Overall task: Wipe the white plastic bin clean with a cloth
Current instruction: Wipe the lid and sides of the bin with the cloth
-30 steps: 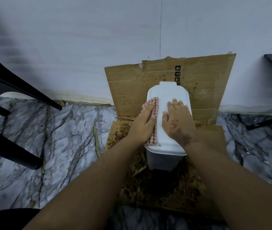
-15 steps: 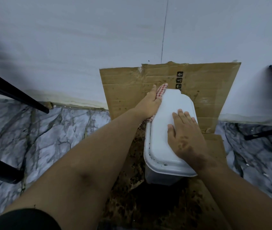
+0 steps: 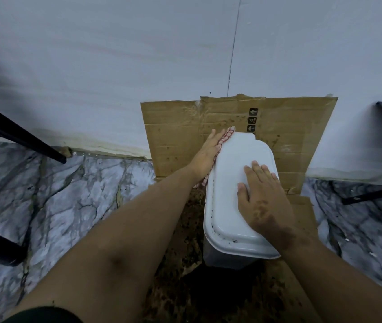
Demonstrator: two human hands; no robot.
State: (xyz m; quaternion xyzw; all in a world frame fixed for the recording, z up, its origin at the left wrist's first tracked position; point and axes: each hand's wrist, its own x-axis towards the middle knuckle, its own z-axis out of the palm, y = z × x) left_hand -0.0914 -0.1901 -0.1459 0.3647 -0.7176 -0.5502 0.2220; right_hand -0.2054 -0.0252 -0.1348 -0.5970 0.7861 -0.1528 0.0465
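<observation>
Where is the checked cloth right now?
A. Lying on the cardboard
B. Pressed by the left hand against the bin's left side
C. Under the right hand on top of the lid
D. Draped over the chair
B: the left hand presses the checked cloth against the white bin's left edge.

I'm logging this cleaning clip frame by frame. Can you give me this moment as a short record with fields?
bin: white plastic bin, lid closed, standing on stained cardboard
cloth: red-and-white checked cloth against the bin's left edge
left hand: left hand presses the cloth to the bin's far left side, fingers straight
right hand: right hand rests flat on the lid, steadying it
dirt: dark specks along the lid's near rim
surroundings: marble-patterned floor, white wall
</observation>
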